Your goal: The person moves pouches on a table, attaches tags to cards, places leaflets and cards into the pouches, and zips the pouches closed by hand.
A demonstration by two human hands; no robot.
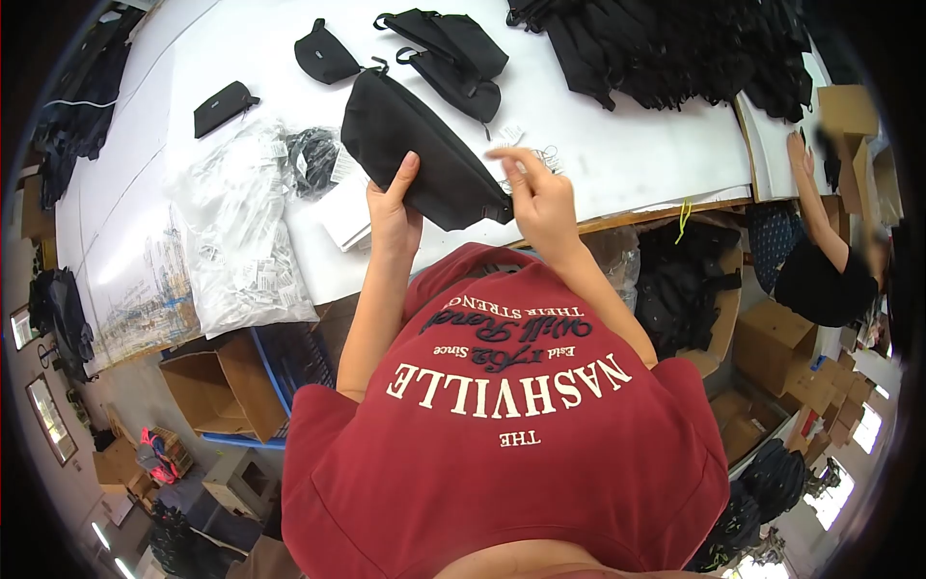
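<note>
My left hand (395, 207) is closed on a black zippered pouch (410, 145), its thumb lying on the near face. The pouch tilts over the table edge in front of my chest. Close to the pouch's right end is my right hand (543, 203), with its index finger stretched out and its thumb apart from it. I see nothing between those fingers; the lower ones are partly hidden. Beyond the held pouch lie another small black pouch (326, 53) and several black pouches with wrist loops (453, 58). A flat black pouch (222, 108) with a small label lies to the left.
A clear plastic bag (241, 232) of white tags lies on the white table (617, 154), beside a black coil (313, 159). A heap of black pouches (675, 48) covers the far right. Cardboard boxes (222, 386) stand below. Another person's arm (820, 207) reaches in at right.
</note>
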